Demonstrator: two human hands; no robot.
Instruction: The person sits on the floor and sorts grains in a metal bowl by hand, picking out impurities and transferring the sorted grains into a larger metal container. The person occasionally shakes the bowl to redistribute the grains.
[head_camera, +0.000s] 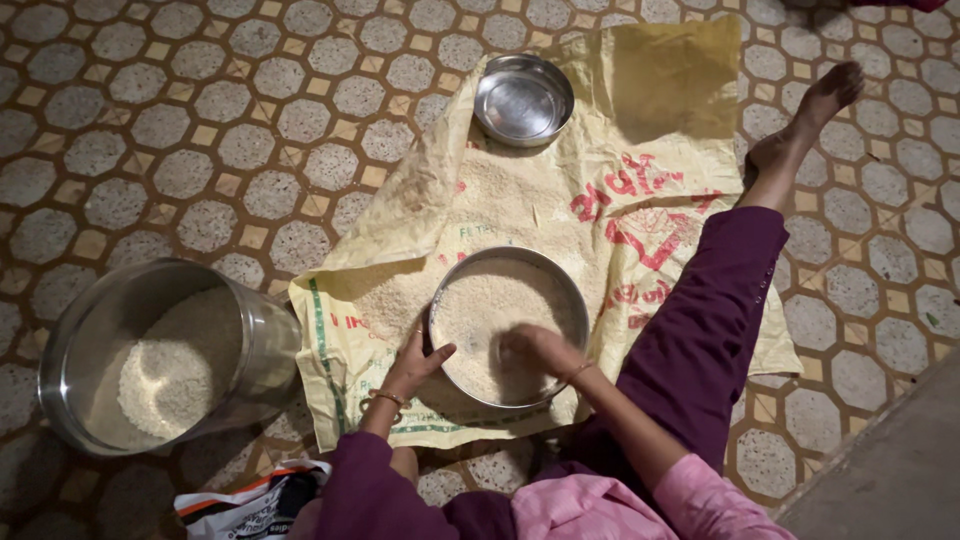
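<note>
Fingers (432, 352) of my left hand (415, 365) clamp the sieve's (475, 265) rim while my right hand (538, 348), loosely spread, should rake the grain (480, 310) lightly and evenly.

A round, shallow steel sieve with a shiny upright rim (510, 326) sits flat on a pale yellow woven plastic sack (660, 130), near the person and slightly right of the scene's middle. It is filled almost to the rim with an off-white, fine-grained layer of rice (480, 310), heaped unevenly and thinner toward the far edge. The rim's near-right part is hidden under a hand. More of the same pale grain (500, 195) lies loose on the sack just beyond the sieve, spread in a broad patch toward the far side and trailing off to the left of the sieve.
</note>
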